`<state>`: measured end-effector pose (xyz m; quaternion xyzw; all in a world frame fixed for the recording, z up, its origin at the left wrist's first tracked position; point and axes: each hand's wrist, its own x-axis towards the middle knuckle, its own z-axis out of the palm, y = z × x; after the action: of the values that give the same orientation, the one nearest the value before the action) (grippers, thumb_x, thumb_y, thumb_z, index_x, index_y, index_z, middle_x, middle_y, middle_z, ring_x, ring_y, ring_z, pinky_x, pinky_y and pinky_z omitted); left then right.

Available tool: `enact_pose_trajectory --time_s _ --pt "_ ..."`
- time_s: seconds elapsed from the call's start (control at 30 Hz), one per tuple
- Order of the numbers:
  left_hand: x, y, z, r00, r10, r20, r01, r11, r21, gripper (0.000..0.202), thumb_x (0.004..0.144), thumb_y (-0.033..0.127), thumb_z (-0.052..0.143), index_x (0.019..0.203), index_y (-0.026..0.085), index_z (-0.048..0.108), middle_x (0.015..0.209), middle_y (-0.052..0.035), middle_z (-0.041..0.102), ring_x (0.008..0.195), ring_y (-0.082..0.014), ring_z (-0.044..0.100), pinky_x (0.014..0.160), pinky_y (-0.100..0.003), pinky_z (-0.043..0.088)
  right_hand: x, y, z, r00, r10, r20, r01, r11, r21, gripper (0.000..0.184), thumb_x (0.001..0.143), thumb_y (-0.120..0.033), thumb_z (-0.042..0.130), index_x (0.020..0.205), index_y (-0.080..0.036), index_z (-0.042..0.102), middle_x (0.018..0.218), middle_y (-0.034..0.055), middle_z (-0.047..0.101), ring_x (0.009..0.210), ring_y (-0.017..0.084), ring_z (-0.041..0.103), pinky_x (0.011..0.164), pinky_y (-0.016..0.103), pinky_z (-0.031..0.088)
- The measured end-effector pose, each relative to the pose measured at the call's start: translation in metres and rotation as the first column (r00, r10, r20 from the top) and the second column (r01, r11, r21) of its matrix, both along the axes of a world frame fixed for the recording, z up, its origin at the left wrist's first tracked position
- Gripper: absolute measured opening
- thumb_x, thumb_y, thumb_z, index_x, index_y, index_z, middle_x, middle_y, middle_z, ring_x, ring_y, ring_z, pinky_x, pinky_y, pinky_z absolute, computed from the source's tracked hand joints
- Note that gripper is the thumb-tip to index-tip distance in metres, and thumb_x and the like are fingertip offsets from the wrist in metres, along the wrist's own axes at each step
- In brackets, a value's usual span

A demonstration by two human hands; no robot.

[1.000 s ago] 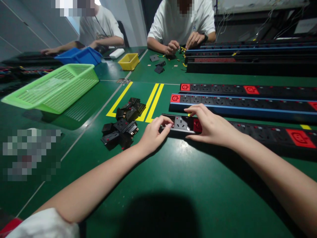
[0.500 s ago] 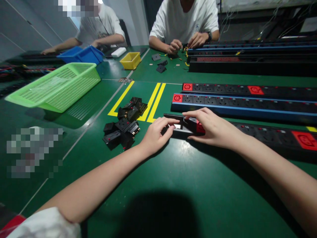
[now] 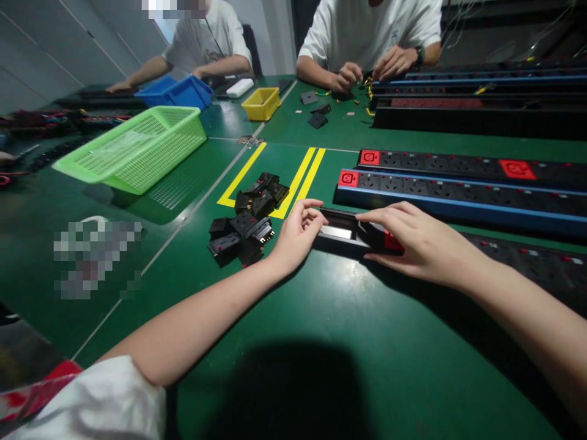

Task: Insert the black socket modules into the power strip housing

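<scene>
The nearest power strip (image 3: 339, 245) lies on the green table with the left end of its black channel uncovered, and a pale metallic patch shows inside. My left hand (image 3: 293, 238) is at that end, fingers curled and thumb against the rim. Farther right, my right hand (image 3: 419, 244) spans the same strip, fingers on the far wall and thumb on the near wall. A red socket (image 3: 393, 240) shows partly beneath my right palm. Left of my left hand is a loose pile of black socket modules (image 3: 245, 226), some with metal contacts.
Two more power strips, one blue-sided (image 3: 440, 198), lie behind my right hand. A green basket (image 3: 160, 156), a yellow bin (image 3: 261, 104) and blue bins (image 3: 188, 91) stand at the back left. Yellow tape (image 3: 302, 174) marks the table. Two co-workers sit opposite, one handling small wires.
My left hand has drawn back from inside the channel to its left end, its fingers curling more. My right hand keeps its place on the strip. The whole view has shifted, moving things rightward.
</scene>
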<state>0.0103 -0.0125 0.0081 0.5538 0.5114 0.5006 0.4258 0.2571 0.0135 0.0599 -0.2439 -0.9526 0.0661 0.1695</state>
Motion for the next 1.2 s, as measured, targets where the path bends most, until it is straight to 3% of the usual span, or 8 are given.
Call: enact_pose_trajectory --time_s 0.13,0.27,0.7,0.9,1.03,1.13,1.2 --pt "-0.0008 0.0007 -0.0009 1.0 0.011 0.027 -0.012 1.0 0.007 0.029 0.089 0.029 0.056 0.115 0.02 0.05 0.084 0.0012 0.061 0.076 -0.0105 0.057 0.074 -0.024 0.043 -0.0011 -0.0013 -0.0009 0.998 0.007 0.062 -0.011 0.998 0.06 0.05 0.089 -0.031 0.06 0.136 -0.017 0.05 0.133 0.0135 0.057 0.115 0.029 0.052 0.095 0.045 0.048" --pt "0.0001 -0.0005 0.001 1.0 -0.002 0.024 0.002 1.0 -0.006 0.028 0.089 0.029 0.055 0.115 0.02 0.05 0.084 0.0014 0.06 0.076 -0.0102 0.057 0.074 -0.024 0.042 -0.0004 -0.0005 -0.0049 0.988 0.04 0.149 -0.053 0.995 0.09 0.05 0.094 -0.033 0.053 0.142 -0.023 0.047 0.148 0.006 0.05 0.124 0.031 0.047 0.096 0.048 0.045" --pt "0.0003 -0.0014 0.002 1.0 0.011 -0.001 -0.011 1.0 -0.028 0.027 0.089 0.03 0.056 0.114 0.021 0.051 0.086 0.0003 0.062 0.077 -0.0107 0.057 0.073 -0.023 0.043 -0.0067 -0.0027 -0.0073 0.979 -0.005 0.204 -0.025 0.989 0.143 0.035 0.091 -0.03 0.054 0.125 -0.024 0.057 0.138 0.0057 0.058 0.118 0.031 0.052 0.085 0.044 0.042" --pt "-0.001 -0.0011 0.0015 1.0 0.004 -0.001 -0.004 0.999 -0.032 0.027 0.09 0.03 0.055 0.115 0.02 0.05 0.085 0.0007 0.06 0.074 -0.0098 0.055 0.072 -0.023 0.043 -0.0085 -0.005 -0.0064 0.967 -0.065 0.246 0.016 0.981 0.194 0.015 0.089 -0.032 0.057 0.1 -0.021 0.057 0.113 0.0069 0.063 0.106 0.028 0.054 0.083 0.039 0.042" --pt "-0.0018 -0.0006 0.0004 1.0 0.022 0.009 -0.021 0.999 -0.029 0.027 0.09 0.031 0.055 0.114 0.02 0.05 0.087 0.0001 0.06 0.074 -0.01 0.055 0.072 -0.023 0.045 -0.0089 -0.0083 -0.0064 0.963 -0.134 0.234 0.069 0.961 0.267 0.017 0.09 -0.038 0.056 0.088 -0.021 0.057 0.095 0.0069 0.061 0.094 0.026 0.056 0.076 0.036 0.042" --pt "-0.0027 -0.0026 0.0003 0.993 0.093 -0.07 -0.091 0.996 0.024 0.027 0.089 0.029 0.055 0.115 0.021 0.05 0.099 -0.0028 0.06 0.087 -0.0125 0.057 0.075 -0.024 0.045 -0.0095 -0.0091 -0.0074 0.956 -0.161 0.244 0.088 0.955 0.283 0.024 0.091 -0.041 0.054 0.082 -0.02 0.058 0.09 0.007 0.06 0.092 0.026 0.056 0.075 0.036 0.042" --pt "-0.0042 -0.0044 0.001 0.956 0.2 -0.214 -0.179 0.977 0.114 0.028 0.088 0.027 0.055 0.116 0.022 0.052 0.112 -0.0059 0.056 0.105 -0.0164 0.055 0.081 -0.027 0.046 -0.0097 -0.0088 -0.0088 0.952 -0.166 0.256 0.094 0.957 0.273 0.027 0.092 -0.043 0.052 0.08 -0.019 0.059 0.088 0.007 0.06 0.093 0.026 0.056 0.076 0.036 0.041"
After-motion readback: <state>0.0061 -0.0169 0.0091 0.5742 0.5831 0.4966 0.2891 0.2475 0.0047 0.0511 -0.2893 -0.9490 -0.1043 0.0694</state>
